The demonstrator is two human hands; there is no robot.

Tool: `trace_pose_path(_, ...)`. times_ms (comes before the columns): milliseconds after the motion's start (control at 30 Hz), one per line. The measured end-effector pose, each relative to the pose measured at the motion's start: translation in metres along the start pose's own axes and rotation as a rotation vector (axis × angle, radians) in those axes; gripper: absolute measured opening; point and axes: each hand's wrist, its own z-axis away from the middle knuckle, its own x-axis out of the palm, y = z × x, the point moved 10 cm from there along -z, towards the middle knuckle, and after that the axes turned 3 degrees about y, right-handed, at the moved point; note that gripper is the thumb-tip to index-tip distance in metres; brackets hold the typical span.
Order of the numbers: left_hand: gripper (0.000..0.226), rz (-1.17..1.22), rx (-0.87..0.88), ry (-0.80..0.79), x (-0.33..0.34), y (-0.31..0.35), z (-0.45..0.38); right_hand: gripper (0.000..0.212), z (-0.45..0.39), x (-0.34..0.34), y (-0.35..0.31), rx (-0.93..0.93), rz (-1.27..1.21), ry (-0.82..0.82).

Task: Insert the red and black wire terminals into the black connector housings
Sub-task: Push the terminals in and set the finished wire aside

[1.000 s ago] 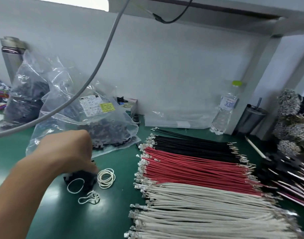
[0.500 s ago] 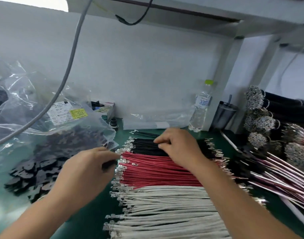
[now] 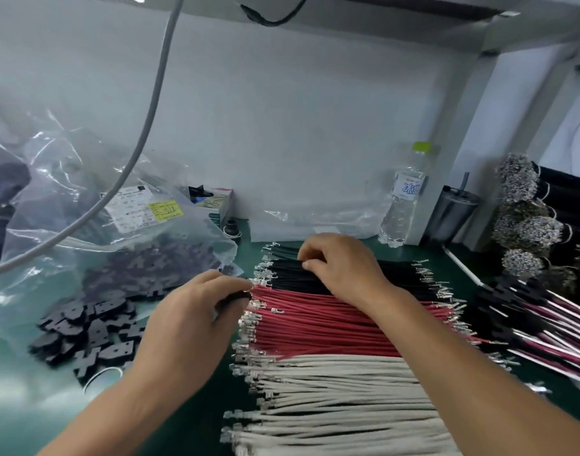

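Rows of cut wires lie side by side on the green mat: black wires (image 3: pixel 397 274) at the back, red wires (image 3: pixel 314 327) in the middle, white wires (image 3: pixel 341 399) nearest me, all with metal terminals at both ends. My right hand (image 3: pixel 341 264) rests on the black wires with its fingertips pinching one near its left end. My left hand (image 3: pixel 193 320) holds a black connector housing (image 3: pixel 239 295) by the left terminals of the red wires. Loose black housings (image 3: pixel 88 334) lie in a heap at the left.
A clear plastic bag (image 3: pixel 124 225) with more housings stands at the back left. A water bottle (image 3: pixel 403 199) and a grey cup (image 3: pixel 449 215) stand by the wall. Finished harnesses (image 3: pixel 545 320) and bundled wires (image 3: pixel 525 199) fill the right side. A grey cable (image 3: pixel 150 113) hangs across.
My left hand came from the housing heap to the wire ends with a housing. My right hand entered and settled on the black wires. The view shifted right, then back slightly.
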Motion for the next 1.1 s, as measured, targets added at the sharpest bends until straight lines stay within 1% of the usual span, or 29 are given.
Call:
trace_pose_path(67,0.026,0.082,-0.074,0.017,0.001,-0.011,0.000,0.015,0.003,-0.017,-0.010,-0.064,-0.021,0.040)
trace_pose_path(133,0.027,0.191,-0.144,0.031,0.002,-0.020,0.001,0.018,0.012,-0.038,-0.025,-0.147,-0.037,0.120)
trace_pose_path(200,0.029,0.334,-0.211,0.046,0.002,-0.026,0.003,0.018,0.032,-0.059,-0.037,-0.211,-0.081,0.216)
trace_pose_path(267,0.032,0.480,-0.273,0.047,0.002,-0.028,0.003,0.015,0.058,-0.069,-0.045,-0.250,-0.105,0.268)
trace_pose_path(367,0.040,0.592,-0.282,-0.006,0.006,-0.019,0.003,0.009,0.088,-0.066,-0.048,-0.254,-0.146,0.287)
trace_pose_path(433,0.034,0.641,-0.278,-0.060,0.010,-0.013,0.004,0.007,0.096,-0.062,-0.045,-0.239,-0.159,0.293)
trace_pose_path(500,0.028,0.702,-0.313,-0.116,0.017,-0.010,0.008,0.005,0.100,-0.059,-0.043,-0.233,-0.166,0.299)
trace_pose_path(567,0.028,0.759,-0.350,-0.156,0.022,-0.008,0.013,0.004,0.104,-0.058,-0.041,-0.232,-0.204,0.301)
trace_pose_path(767,0.031,0.832,-0.396,-0.190,0.027,-0.005,0.016,0.005,0.105,-0.065,-0.033,-0.196,-0.288,0.323)
trace_pose_path(1100,0.030,0.827,-0.383,-0.203,0.028,-0.001,0.017,0.007,0.105,-0.062,-0.034,-0.173,-0.274,0.319)
